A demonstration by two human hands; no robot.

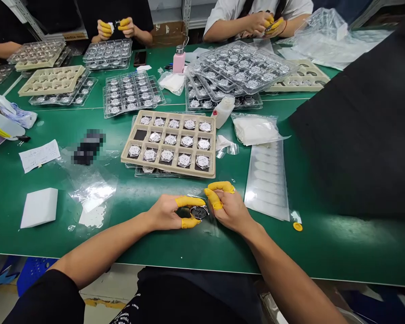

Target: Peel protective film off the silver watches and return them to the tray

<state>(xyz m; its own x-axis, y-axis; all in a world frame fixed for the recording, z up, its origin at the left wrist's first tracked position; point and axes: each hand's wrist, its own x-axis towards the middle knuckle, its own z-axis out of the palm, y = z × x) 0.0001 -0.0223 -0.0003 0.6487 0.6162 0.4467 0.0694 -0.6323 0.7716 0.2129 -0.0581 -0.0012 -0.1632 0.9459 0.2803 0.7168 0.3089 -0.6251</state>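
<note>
Both my hands rest on the green table (189, 247) near its front edge and wear yellow finger cots. My left hand (170, 212) pinches a round silver watch case (199, 212) between thumb and forefinger. My right hand (227, 206) is curled against the same case from the right, inside a thin clear plastic sleeve. Just beyond the hands stands a beige tray (172, 144) with rows of silver watch cases in dark pockets; one pocket on its left side holds none.
Stacks of clear trays (131, 92) with more cases fill the far side. A sheet of clear film strips (266, 180), a white cloth bag (254, 130), a white pad (39, 207), a pink bottle (179, 59) and black foam (357, 135) lie around. Other people's hands work opposite.
</note>
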